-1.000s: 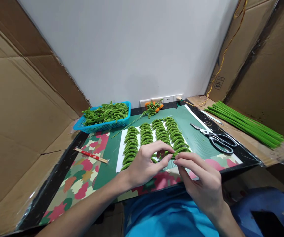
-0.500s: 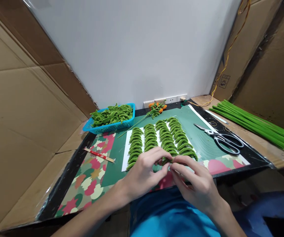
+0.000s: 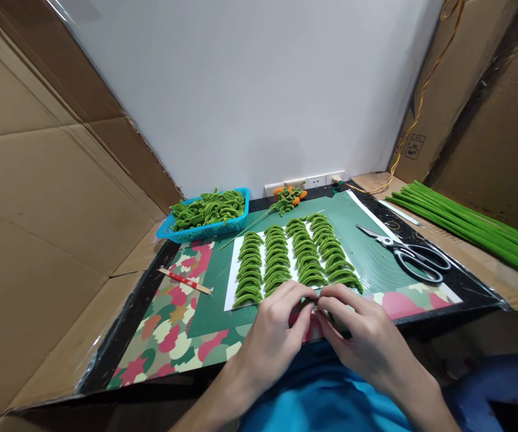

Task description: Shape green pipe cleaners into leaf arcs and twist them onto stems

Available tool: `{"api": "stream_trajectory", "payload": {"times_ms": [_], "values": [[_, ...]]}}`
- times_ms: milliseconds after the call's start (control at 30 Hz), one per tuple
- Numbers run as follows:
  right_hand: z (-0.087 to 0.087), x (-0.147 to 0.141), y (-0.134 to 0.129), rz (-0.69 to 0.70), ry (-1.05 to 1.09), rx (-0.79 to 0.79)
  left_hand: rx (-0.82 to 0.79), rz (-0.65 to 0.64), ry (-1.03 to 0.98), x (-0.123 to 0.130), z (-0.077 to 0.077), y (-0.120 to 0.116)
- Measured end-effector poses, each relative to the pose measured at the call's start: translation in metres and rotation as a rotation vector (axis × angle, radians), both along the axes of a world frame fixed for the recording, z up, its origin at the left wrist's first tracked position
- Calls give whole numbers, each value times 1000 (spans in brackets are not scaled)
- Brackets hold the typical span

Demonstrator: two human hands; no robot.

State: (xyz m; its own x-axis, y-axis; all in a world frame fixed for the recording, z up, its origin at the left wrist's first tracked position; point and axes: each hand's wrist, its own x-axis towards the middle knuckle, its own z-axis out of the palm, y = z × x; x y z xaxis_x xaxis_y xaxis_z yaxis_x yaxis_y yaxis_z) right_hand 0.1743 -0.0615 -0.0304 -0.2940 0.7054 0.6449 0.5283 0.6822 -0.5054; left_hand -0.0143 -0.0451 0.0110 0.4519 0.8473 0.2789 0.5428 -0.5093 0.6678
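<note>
My left hand [image 3: 277, 327] and my right hand [image 3: 367, 333] meet at the table's near edge, thumbs and fingertips pinched together. Between them is a small green pipe-cleaner piece [image 3: 308, 302], mostly hidden by the fingers. Just beyond my hands, several columns of curved green pipe-cleaner leaves [image 3: 278, 259] lie on a white sheet [image 3: 230, 294]. At the back left, a blue basket [image 3: 207, 231] is heaped with more bent green pieces [image 3: 213, 208].
Black-handled scissors [image 3: 405, 255] lie right on the green mat [image 3: 209, 315]. Green pipe-cleaner stems [image 3: 470, 228] and a white pen-like tool [image 3: 401, 213] are further right. Wrapped chopsticks [image 3: 185, 281] lie left. An orange-and-green pipe-cleaner sprig [image 3: 289, 197] is at the back. Cardboard walls [image 3: 56, 198] flank the table.
The view has shifted slightly. My hands stay pinched together at the near edge, with the left wrist turned more upright and the fingers slightly shifted around the green piece.
</note>
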Motion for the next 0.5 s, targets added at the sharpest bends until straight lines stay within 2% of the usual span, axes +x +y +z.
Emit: {"api": "stream_trajectory", "payload": {"times_ms": [133, 300, 500], "values": [[-5, -3, 1, 5, -18, 47, 40, 100, 0, 4, -9, -9], [-7, -5, 3, 41, -50, 18, 127, 225, 32, 7, -18, -17], [0, 6, 9, 19, -99, 85, 255, 258, 37, 12, -29, -19]]}}
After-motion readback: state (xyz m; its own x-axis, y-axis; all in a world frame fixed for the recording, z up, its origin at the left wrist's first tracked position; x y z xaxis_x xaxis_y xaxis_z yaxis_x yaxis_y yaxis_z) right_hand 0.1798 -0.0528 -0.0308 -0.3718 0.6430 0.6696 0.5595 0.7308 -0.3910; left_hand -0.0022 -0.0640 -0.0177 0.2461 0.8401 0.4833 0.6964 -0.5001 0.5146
